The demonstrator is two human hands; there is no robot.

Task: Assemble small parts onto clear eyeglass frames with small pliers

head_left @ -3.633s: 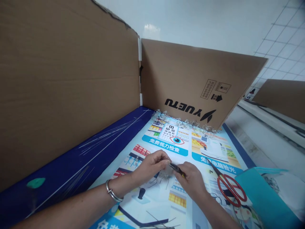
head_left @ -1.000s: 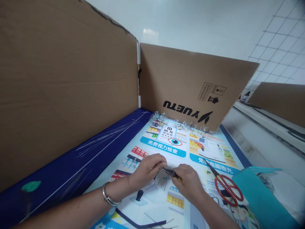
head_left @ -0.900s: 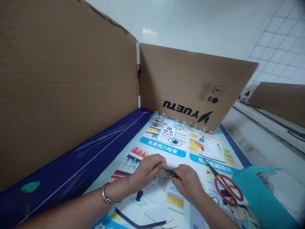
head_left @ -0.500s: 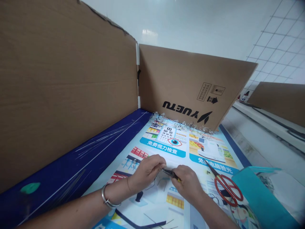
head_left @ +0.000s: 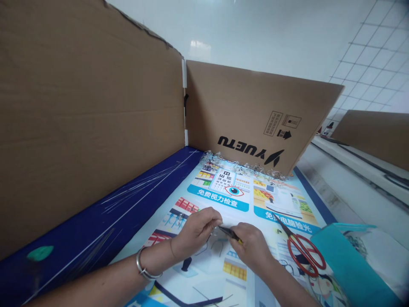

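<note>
The left hand (head_left: 198,226) has thumb and fingers drawn together in a narrow pinch – whether anything sits between the fingertips is too small to tell. Facing it, the right hand (head_left: 254,245) is closed around the handles of dark pliers (head_left: 228,233) with a yellow patch by the fingers, their nose pointing left and ending right by the left fingertips, above the bench (head_left: 237,216) with its brightly printed top. A second ago the pliers showed a broader, greyish face; now they look thinner and darker, as if rolled in the grip. Against the earliest frame the whole view has slipped slightly left and down, yet the hands keep nearly the same station over the prints. The red-handled scissors (head_left: 298,241) still lie to the right, blades toward the far side, just beside the turquoise bag (head_left: 351,264). The tangle of small wiry pieces (head_left: 212,160) also remains along the foot of the cardboard panel (head_left: 230,98). Thin pale strands (head_left: 137,182) rest on the blue strip at left, unchanged – as do a few straight dark wires (head_left: 209,296) at the near edge, below the left hand.
</note>
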